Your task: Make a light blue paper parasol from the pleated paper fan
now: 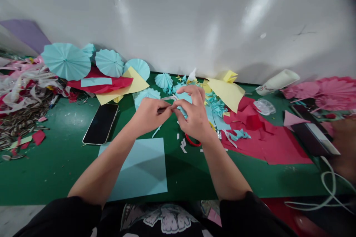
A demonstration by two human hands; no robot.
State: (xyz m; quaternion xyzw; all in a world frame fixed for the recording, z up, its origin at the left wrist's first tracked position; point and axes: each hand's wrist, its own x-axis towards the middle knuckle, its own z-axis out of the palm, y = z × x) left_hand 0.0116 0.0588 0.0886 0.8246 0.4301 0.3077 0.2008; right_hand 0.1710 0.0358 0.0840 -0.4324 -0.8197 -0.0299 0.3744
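Above the green table, my left hand (150, 114) and my right hand (193, 113) meet at their fingertips. The left fingers are pinched round a small dark item, too hidden to name. A thin whitish strip (169, 98) curves up between the hands. My right thumb and index finger press together at its end, while the other right fingers are bent and raised. Below the hands lies a light blue sheet (141, 168). Under my right hand, the red scissor handle (191, 140) shows beside small white paper scraps (183, 145).
A phone (101, 124) lies left of my hands. Folded blue paper fans (66, 61) lean on the back wall. Red paper (280, 142), yellow sheets (229, 90) and blue scraps spread rightward. A white cable (330, 189) hangs at the right edge.
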